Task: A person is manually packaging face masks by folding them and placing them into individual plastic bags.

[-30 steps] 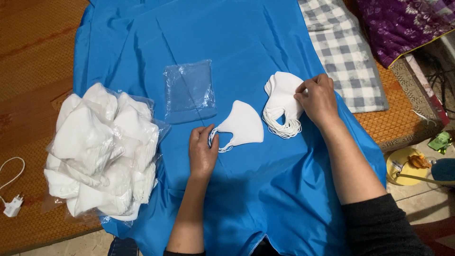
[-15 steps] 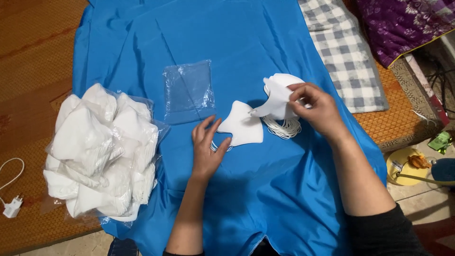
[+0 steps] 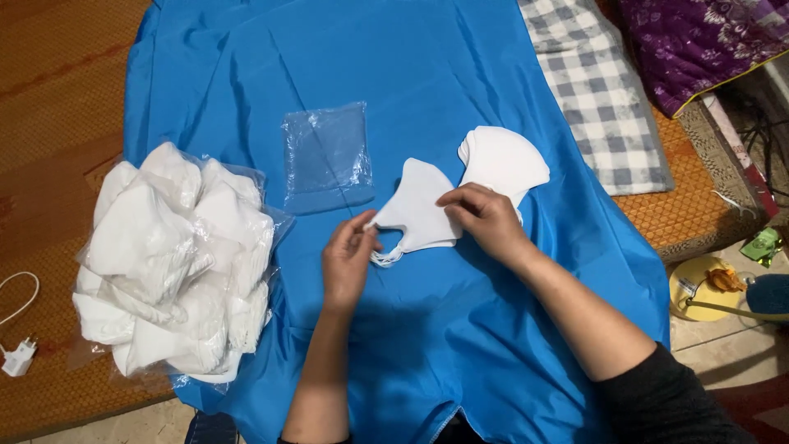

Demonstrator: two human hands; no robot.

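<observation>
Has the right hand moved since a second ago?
Yes. The right hand shifted left, off the mask stack onto the single mask, nearer the clear bag.
</observation>
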